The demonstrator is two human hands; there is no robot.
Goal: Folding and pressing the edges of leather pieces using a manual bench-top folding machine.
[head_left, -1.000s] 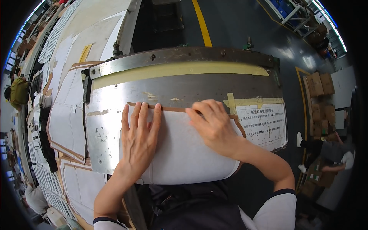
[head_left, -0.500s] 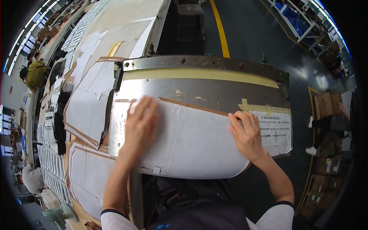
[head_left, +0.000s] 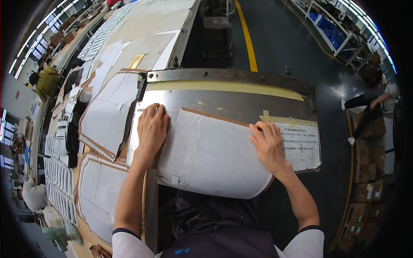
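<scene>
A white-backed panel with a brown edge lies on a metal plate in front of me, its rounded lower side hanging over my lap. My left hand rests flat at the panel's left edge, fingers stretched over the plate. At the upper right corner, my right hand has its thumb and fingers closed on the brown edge. A small white tab sits near the panel's lower left. What lies under the left palm is hidden.
Similar white panels and a lower stack lie on the bench at left. A sheet of printed paper is taped to the plate's right. Cartons and a walking person are at far right. A green fan stands lower left.
My left hand, blurred before, has moved slightly left and come to rest at the panel's edge. My right hand keeps its hold. The person at far right has moved.
</scene>
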